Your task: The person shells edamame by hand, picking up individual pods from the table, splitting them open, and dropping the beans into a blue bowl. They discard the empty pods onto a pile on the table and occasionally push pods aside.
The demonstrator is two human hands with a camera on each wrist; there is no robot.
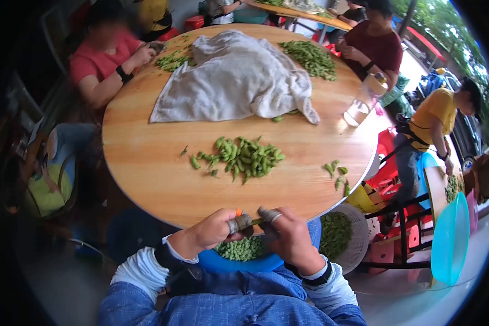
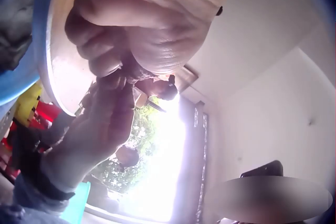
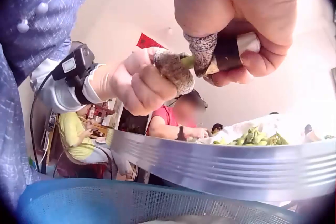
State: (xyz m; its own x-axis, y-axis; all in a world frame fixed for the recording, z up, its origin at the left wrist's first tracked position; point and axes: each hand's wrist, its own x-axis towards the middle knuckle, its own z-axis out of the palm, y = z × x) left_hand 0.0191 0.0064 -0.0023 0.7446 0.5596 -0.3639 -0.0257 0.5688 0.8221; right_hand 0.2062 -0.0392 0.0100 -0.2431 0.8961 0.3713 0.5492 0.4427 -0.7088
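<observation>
Closest to me, my left hand [image 1: 209, 231] and right hand [image 1: 290, 236] are together, each pinching one end of a green pod [image 3: 187, 61] with grey-covered fingertips. Just below them a blue bowl [image 1: 239, 266] of shelled beans [image 1: 242, 249] sits at my lap, with a white basket [image 1: 364, 231] beside it. Beyond, on the counter [image 1: 146, 168], lies a pile of pods [image 1: 244, 156], then a white cloth [image 1: 233, 76].

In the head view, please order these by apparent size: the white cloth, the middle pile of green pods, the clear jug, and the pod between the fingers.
1. white cloth
2. middle pile of pods
3. clear jug, though it stands farther from the camera
4. held pod, mostly hidden
</observation>
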